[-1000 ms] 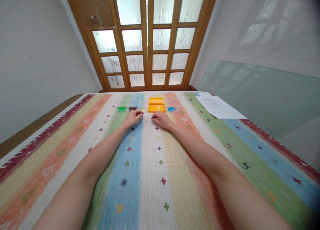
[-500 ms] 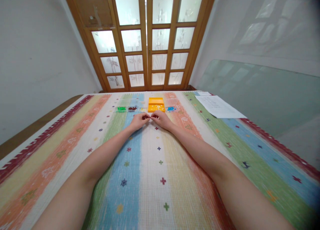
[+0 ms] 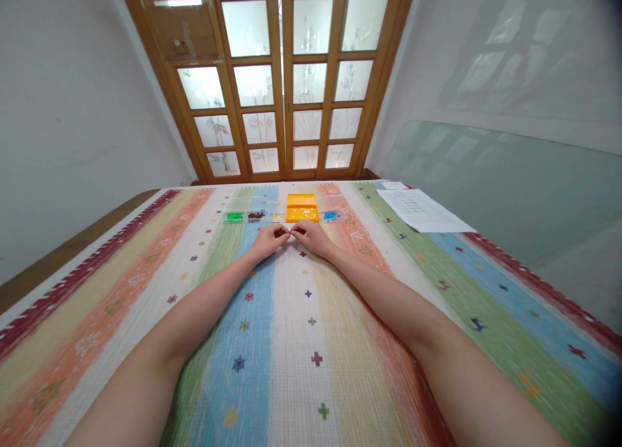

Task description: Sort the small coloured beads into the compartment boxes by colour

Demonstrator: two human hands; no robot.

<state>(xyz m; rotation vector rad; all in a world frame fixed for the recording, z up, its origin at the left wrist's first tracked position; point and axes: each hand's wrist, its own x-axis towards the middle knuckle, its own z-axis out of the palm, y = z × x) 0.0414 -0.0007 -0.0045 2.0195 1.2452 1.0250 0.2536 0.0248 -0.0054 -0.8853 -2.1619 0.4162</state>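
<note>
My left hand and my right hand meet fingertip to fingertip over the cloth, both closed in a pinch. Whatever lies between the fingers is too small to name. Just beyond them stands an orange box with its lid up and small white pieces inside. To its left are clear trays of small green pieces, dark red pieces and a few yellow pieces, the last partly hidden by my left hand. Small blue pieces lie in a clear tray to the right of the box.
A striped tablecloth covers the table. Printed paper sheets lie at the far right. Behind the table is a wooden door with glass panes. A greenish glass panel stands along the right wall.
The whole view has shifted slightly, so the scene sits a little lower. My hands stay together in front of the orange box, their fingertips now closer to each other.
</note>
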